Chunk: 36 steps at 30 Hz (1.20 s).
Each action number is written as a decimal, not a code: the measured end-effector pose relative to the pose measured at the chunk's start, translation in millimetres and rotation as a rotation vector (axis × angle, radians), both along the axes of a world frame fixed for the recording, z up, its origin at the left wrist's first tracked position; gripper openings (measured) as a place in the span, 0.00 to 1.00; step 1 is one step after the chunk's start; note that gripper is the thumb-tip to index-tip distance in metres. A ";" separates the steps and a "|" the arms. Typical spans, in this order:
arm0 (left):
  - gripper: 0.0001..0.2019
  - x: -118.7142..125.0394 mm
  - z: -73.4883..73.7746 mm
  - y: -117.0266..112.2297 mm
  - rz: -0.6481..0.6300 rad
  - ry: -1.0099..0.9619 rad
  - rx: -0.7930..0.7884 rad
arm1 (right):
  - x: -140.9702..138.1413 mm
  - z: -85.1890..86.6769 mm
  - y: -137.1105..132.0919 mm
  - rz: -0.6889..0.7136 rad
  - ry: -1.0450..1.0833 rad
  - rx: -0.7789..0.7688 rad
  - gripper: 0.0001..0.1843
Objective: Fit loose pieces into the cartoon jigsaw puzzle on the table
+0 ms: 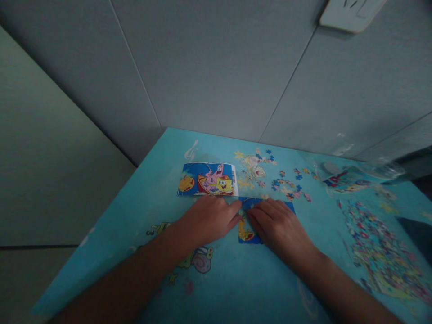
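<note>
A partly assembled jigsaw puzzle (247,237), blue with a yellow figure, lies flat between and under my hands. My left hand (213,219) is at its left edge, thumb and fingers drawn together near the upper left corner. What they pinch, if anything, is hidden. Resting over the puzzle's right part, my right hand (276,221) has its fingers bent and close together, their tips touching the puzzle; anything in them cannot be made out. Just behind my left hand lies a picture card (212,180) showing cartoon figures in a boat.
Loose puzzle pieces (297,193) are scattered behind and right of my hands. A large pile of pieces (381,252) spreads at the right. A clear plastic jar (361,177) lies on its side near the wall, by a round pale lid (331,168). The tablecloth (135,211) has printed cartoons.
</note>
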<state>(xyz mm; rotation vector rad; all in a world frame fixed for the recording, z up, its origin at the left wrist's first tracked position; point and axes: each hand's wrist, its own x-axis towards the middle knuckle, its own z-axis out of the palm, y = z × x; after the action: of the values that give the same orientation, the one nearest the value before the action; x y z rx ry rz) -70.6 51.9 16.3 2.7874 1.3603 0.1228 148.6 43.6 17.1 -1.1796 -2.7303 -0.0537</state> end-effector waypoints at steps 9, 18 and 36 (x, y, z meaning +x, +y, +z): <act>0.15 0.4 -1.2 0.7 -0.006 0.006 0.010 | -1.8 4.6 -4.9 -0.001 0.118 -0.057 0.10; 0.15 0.0 -2.3 0.2 -0.006 0.000 0.001 | -10.3 5.7 -9.9 -0.060 0.135 -0.137 0.10; 0.17 -3.2 -8.8 3.6 -0.016 -0.034 0.031 | 109.2 13.7 49.8 -0.807 0.544 0.166 0.14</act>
<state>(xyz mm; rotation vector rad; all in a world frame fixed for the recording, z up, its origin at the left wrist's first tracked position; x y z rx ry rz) -73.8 55.5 7.5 2.8072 1.3393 0.1919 257.8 93.4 30.8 -1.8255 -1.6404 -0.0462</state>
